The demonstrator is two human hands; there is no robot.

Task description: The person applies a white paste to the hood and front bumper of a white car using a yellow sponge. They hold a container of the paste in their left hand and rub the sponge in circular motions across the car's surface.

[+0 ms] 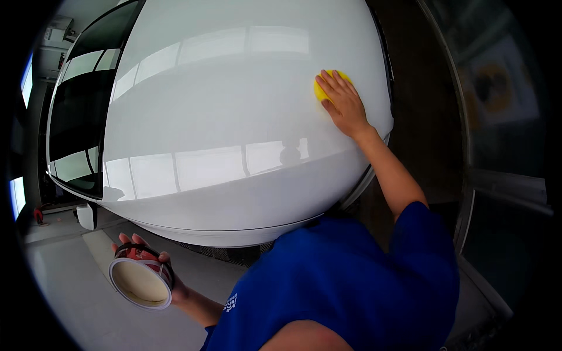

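- The yellow pad (319, 92) is held by the right grip (346, 109), the fingers laid nearly flat over it, and appears to be pressed onto the white bonnet (234, 105) directly beneath
- A red tub (140, 254) is clasped by the left grip (178, 290), with fingers curled around its wall; its open mouth is tilted toward the camera and a pale interior is shown, though whether paste or bare bottom is seen cannot be told
- To the left of the right grip, the panel is stretched as far as the dark windscreen (79, 111), crossed by bright reflections; no applied film can be made out
- The step in hand is judged to be the rubbing of a product over the bonnet near its front edge
- For the next move, light, even pressure from the right grip seems to be called for, the pad flat to the curve, with the tub held clear of the paintwork by the left grip
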